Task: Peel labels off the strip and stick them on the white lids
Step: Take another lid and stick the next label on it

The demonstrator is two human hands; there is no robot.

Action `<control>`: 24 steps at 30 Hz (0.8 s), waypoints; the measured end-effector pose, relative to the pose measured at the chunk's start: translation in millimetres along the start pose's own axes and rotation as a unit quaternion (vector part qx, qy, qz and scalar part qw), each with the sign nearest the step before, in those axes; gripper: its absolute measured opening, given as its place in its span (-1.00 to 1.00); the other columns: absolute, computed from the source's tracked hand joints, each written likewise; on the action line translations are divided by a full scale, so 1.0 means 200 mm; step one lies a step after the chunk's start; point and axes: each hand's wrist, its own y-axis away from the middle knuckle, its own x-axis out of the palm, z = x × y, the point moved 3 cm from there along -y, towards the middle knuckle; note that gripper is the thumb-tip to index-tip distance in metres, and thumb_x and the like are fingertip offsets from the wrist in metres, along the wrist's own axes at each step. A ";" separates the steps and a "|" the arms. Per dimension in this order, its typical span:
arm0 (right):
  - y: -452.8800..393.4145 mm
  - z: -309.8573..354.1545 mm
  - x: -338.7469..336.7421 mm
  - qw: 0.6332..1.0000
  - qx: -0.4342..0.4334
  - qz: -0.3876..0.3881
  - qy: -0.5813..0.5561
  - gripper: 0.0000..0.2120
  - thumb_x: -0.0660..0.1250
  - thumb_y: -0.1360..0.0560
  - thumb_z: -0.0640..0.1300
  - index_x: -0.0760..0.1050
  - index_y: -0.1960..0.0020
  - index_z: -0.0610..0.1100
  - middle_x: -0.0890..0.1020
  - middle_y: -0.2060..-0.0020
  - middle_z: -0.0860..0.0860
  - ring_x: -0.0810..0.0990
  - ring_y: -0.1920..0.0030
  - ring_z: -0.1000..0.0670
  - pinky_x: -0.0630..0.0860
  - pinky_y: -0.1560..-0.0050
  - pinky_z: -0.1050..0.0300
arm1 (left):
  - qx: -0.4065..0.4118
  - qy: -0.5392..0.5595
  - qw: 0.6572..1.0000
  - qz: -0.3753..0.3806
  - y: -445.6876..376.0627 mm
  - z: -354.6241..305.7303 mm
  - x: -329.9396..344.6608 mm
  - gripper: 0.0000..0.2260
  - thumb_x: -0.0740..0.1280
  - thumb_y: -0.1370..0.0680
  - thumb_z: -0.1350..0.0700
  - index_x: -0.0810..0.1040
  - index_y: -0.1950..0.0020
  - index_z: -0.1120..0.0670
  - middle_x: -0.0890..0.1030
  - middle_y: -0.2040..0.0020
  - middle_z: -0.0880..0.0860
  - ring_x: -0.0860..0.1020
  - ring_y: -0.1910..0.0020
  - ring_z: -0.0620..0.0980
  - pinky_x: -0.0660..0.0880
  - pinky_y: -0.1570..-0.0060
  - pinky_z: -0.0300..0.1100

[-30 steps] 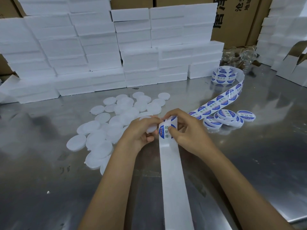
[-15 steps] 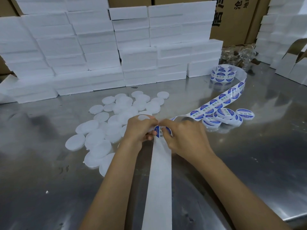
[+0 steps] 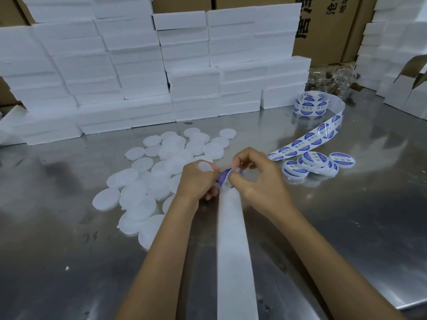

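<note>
In the head view, both hands have drawn closer together than half a second ago, and the blue label [image 3: 224, 176] that then lay flat on the strip now curls up between them; the left hand [image 3: 199, 181] curls its fingers round a white lid [image 3: 205, 166], whose rim shows above the knuckles; the right hand [image 3: 256, 179] pinches the label's edge with thumb and forefinger; the bare backing strip [image 3: 233, 239], which slanted toward the lower left before, now runs nearly straight down to the bottom edge; the printed strip [image 3: 309, 140] leads away right to the roll [image 3: 310, 103]; plain lids [image 3: 147, 181] lie heaped just left of the hands, labelled lids [image 3: 316, 161] just right of them; the steel table [image 3: 57, 239] lies bare to the lower left and far right; foam blocks [image 3: 138, 72] wall the back edge, and cartons [image 3: 328, 31] stand behind.
</note>
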 end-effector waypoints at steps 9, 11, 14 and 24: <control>-0.03 -0.07 -0.03 0.978 0.123 -0.071 -0.152 -0.72 0.37 -0.42 -0.43 0.44 0.13 -0.07 0.58 0.21 0.05 0.57 0.25 0.17 0.51 0.22 0.29 | -0.059 0.108 0.989 -0.083 -0.02 -0.04 -0.04 -0.54 0.05 -0.67 -0.19 0.54 0.11 0.11 0.68 0.12 0.13 0.52 0.45 0.09 0.36 0.45 -0.24; -0.04 -0.07 -0.03 0.972 0.141 -0.078 -0.174 -0.74 0.39 -0.43 -0.41 0.45 0.12 -0.07 0.60 0.18 -0.01 0.60 0.21 0.11 0.54 0.19 0.21 | -0.062 0.261 0.963 -0.010 0.00 -0.08 -0.03 -0.65 0.05 -0.68 -0.01 0.56 0.01 0.13 0.67 0.00 0.22 0.55 0.39 0.11 0.42 0.43 -0.22; -0.04 -0.06 -0.03 0.970 0.144 -0.079 -0.182 -0.74 0.42 -0.42 -0.39 0.46 0.10 -0.07 0.63 0.15 -0.07 0.62 0.19 0.06 0.57 0.15 0.09 | -0.006 0.407 0.906 0.112 0.07 -0.13 0.03 -0.71 0.07 -0.70 0.10 0.53 -0.18 0.21 0.65 -0.06 0.26 0.68 0.11 0.15 0.64 0.11 -0.03; -0.05 -0.05 -0.03 0.981 0.097 -0.098 -0.136 -0.71 0.45 -0.40 -0.36 0.46 0.07 -0.05 0.62 0.13 0.02 0.61 0.17 0.06 0.55 0.12 0.15 | 0.017 0.459 0.852 0.250 0.14 -0.19 0.14 -0.65 0.02 -0.72 0.05 0.47 -0.33 0.18 0.66 -0.20 0.18 0.61 -0.18 0.11 0.48 -0.30 -0.04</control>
